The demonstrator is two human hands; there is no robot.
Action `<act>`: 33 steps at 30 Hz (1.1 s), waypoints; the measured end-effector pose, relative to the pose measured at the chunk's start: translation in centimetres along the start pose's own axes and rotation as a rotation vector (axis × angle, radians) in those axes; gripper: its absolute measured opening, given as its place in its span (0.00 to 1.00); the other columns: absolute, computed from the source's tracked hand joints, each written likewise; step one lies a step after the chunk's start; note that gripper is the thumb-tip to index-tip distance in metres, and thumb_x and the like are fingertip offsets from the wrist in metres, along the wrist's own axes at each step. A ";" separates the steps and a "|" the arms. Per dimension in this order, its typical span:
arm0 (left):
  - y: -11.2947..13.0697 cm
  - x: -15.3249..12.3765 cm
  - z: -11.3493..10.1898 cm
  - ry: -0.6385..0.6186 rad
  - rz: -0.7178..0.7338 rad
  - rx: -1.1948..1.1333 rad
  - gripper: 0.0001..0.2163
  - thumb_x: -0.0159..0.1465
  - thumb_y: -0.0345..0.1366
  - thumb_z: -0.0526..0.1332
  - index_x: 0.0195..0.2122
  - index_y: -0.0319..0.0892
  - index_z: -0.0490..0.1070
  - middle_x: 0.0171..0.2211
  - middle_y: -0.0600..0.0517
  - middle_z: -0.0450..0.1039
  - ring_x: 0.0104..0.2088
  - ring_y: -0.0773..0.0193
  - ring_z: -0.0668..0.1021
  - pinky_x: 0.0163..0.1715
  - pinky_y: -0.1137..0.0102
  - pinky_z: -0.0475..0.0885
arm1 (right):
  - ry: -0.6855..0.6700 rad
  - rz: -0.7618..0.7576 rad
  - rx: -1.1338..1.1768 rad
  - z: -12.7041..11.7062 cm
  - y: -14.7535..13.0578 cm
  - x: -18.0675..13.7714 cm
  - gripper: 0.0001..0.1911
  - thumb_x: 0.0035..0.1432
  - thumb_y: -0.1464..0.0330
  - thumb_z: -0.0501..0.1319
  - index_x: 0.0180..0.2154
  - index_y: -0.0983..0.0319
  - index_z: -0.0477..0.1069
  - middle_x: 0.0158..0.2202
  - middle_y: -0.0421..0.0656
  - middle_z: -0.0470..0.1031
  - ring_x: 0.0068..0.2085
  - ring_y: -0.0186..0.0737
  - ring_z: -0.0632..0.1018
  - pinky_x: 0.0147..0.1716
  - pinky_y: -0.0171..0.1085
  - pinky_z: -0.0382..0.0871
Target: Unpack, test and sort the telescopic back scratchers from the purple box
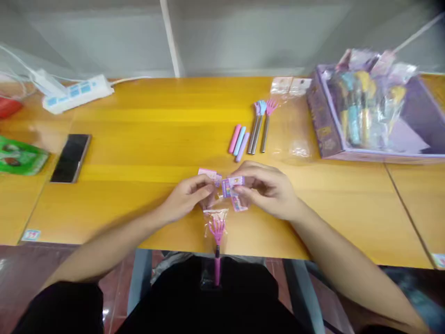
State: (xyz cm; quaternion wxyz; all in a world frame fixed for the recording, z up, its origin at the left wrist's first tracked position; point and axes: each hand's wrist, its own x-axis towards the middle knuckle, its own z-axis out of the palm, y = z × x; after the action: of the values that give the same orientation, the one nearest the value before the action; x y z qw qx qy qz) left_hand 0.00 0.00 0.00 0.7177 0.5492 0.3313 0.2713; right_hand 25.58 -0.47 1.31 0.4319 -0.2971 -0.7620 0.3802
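Bagged scratcher (217, 250): nearest the camera, at six o'clock from the hands, pink, inside a clear bag, spanning the near edge of the tabletop (139, 139) and the lap.
Left hand (189, 197): thumb and fingers closed in a pinch on a pink card (207, 173).
Right hand (271, 188): pinched likewise on purple cards (232, 185), just beside the left.
Progress: one scratcher looks assembled and bagged; three sets lie unjoined and unbagged.
Grips (239, 142): pink, blue and purple, at twelve o'clock.
Clawed rods (258, 130): three, at one o'clock, beside the grips.
Clear bags (290, 123): flat, between one and two o'clock.
Purple box (329, 132): two o'clock, holding wrapped blue and yellow pieces (358, 106), exact count unclear.
Phone (70, 157): just past nine o'clock.
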 end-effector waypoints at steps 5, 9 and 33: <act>-0.4 -0.2 0.0 0.035 -0.009 0.006 0.18 0.74 0.52 0.65 0.41 0.40 0.75 0.31 0.52 0.78 0.28 0.68 0.77 0.31 0.72 0.73 | 0.022 0.011 -0.100 0.2 -0.1 0.3 0.13 0.72 0.72 0.66 0.56 0.57 0.78 0.40 0.42 0.78 0.36 0.34 0.79 0.36 0.36 0.77; -0.3 -0.3 -0.1 0.030 -0.016 -0.025 0.17 0.73 0.51 0.66 0.46 0.39 0.77 0.34 0.51 0.79 0.30 0.67 0.78 0.32 0.71 0.74 | 0.061 0.103 0.043 0.7 0.2 -0.2 0.17 0.72 0.71 0.67 0.59 0.57 0.71 0.40 0.40 0.78 0.33 0.31 0.79 0.33 0.34 0.77; -0.5 -0.6 0.1 -0.006 0.083 0.113 0.11 0.73 0.43 0.67 0.49 0.41 0.75 0.39 0.51 0.77 0.33 0.66 0.79 0.33 0.71 0.77 | -0.030 0.149 -0.002 0.1 0.3 0.1 0.07 0.74 0.67 0.66 0.51 0.58 0.78 0.38 0.41 0.77 0.33 0.32 0.76 0.34 0.36 0.73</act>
State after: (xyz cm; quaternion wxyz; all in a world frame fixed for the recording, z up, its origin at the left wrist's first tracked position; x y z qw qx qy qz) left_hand -0.29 -0.60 -0.39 0.6747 0.6028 0.3209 0.2801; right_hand 25.53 -0.28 1.12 0.3905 -0.3477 -0.7446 0.4151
